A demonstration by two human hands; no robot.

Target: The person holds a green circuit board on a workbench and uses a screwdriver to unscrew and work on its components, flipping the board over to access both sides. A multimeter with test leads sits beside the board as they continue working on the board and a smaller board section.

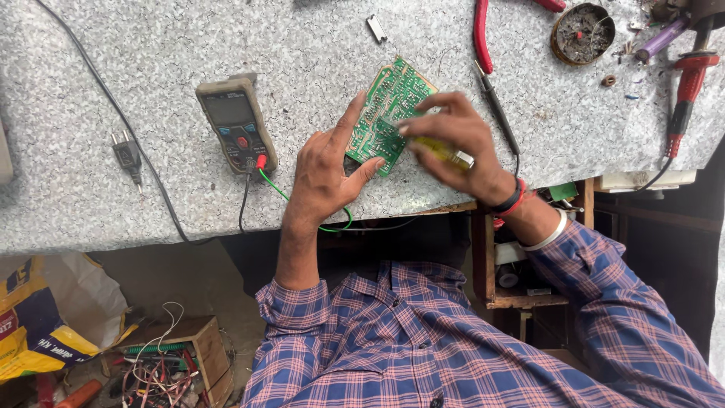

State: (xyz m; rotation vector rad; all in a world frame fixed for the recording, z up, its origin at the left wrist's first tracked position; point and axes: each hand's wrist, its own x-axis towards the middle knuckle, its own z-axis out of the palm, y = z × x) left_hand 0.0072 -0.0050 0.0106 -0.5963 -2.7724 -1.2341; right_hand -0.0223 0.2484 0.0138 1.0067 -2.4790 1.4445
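While my left hand [326,175] lies spread flat on the grey speckled desk [113,75], its thumb presses the near corner of the green circuit board [387,113], which sits tilted close to the desk's front edge. My right hand [453,143] hovers over the board's right side, fingers curled and pinching a yellow-handled tool [445,153] whose tip I cannot make out. Just left of my left hand stands a multimeter [236,125], its green lead [302,205] looping off the front edge below my wrist. A black probe [498,113] lies just right of my right hand, with a tin of residue [581,32] and a red-handled soldering iron [686,94] farther right, near the desk's corner. Left of the multimeter, a black plug [127,155] and its cable cross the surface; beyond them the desk runs bare toward its left edge.
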